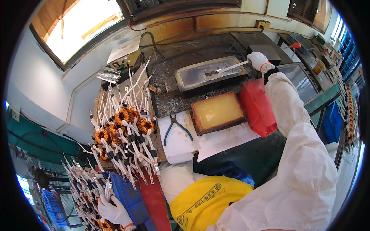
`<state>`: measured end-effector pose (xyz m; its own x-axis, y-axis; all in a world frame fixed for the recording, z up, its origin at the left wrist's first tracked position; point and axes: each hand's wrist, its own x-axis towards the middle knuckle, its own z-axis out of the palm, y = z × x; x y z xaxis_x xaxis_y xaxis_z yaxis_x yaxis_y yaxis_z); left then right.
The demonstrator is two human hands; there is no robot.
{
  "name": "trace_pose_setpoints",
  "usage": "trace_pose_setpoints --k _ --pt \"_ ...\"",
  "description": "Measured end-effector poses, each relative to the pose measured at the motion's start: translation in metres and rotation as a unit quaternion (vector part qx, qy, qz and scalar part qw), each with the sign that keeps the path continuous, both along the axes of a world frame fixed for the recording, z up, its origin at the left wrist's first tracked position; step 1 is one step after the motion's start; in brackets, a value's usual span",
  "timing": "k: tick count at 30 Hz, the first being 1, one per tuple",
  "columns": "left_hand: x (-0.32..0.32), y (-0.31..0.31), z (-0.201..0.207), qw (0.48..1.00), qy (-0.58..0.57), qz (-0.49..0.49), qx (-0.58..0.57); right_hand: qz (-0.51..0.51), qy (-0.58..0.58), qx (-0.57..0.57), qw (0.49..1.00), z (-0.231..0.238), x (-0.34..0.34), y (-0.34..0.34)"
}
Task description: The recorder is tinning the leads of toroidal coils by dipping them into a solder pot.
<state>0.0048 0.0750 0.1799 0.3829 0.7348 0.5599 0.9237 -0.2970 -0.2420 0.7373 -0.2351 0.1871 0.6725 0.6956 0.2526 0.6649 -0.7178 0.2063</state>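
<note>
My right hand (pixel 259 61), in a white glove, is closed on the end of a flat pale metal strip (pixel 233 66). The strip's other end lies over the dull grey surface of a rectangular metal pot (pixel 210 82), by a dark patch. At lower left my left hand (pixel 113 211), also gloved, is curled among several wound ring coils with white leads at the blue bin (pixel 127 200). Its fingers close around a coil lead (pixel 108 189) with a metal lug. Nearer than the pot sits a brown-rimmed tray (pixel 238 120) of yellow liquid.
Teal-handled pliers (pixel 175 129) lie on white paper (pixel 181 148). A heap of copper-coloured coils (pixel 122 115) with white leads sits left. Right of the tray is a red bin (pixel 259 109). A control box (pixel 124 57) stands at the back left; a side bench (pixel 327 94) runs along the right.
</note>
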Motion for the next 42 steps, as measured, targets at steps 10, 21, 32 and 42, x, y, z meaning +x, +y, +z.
trace_pose_setpoints --k 10,21,32,42 --pt "-0.007 0.003 -0.004 1.000 0.012 0.003 0.002 -0.095 -0.017 0.029 0.995 -0.017 0.000 0.002" --pt "-0.013 -0.001 0.006 1.000 -0.001 0.000 0.003 -0.081 -0.028 -0.004 0.996 -0.020 0.006 0.016" --pt "0.014 0.000 0.006 0.998 -0.037 -0.045 -0.011 -0.085 0.057 0.016 0.995 -0.014 0.022 -0.009" --pt "0.002 -0.008 0.018 0.995 0.045 -0.070 0.049 -0.044 0.090 0.144 0.985 0.038 0.018 -0.050"
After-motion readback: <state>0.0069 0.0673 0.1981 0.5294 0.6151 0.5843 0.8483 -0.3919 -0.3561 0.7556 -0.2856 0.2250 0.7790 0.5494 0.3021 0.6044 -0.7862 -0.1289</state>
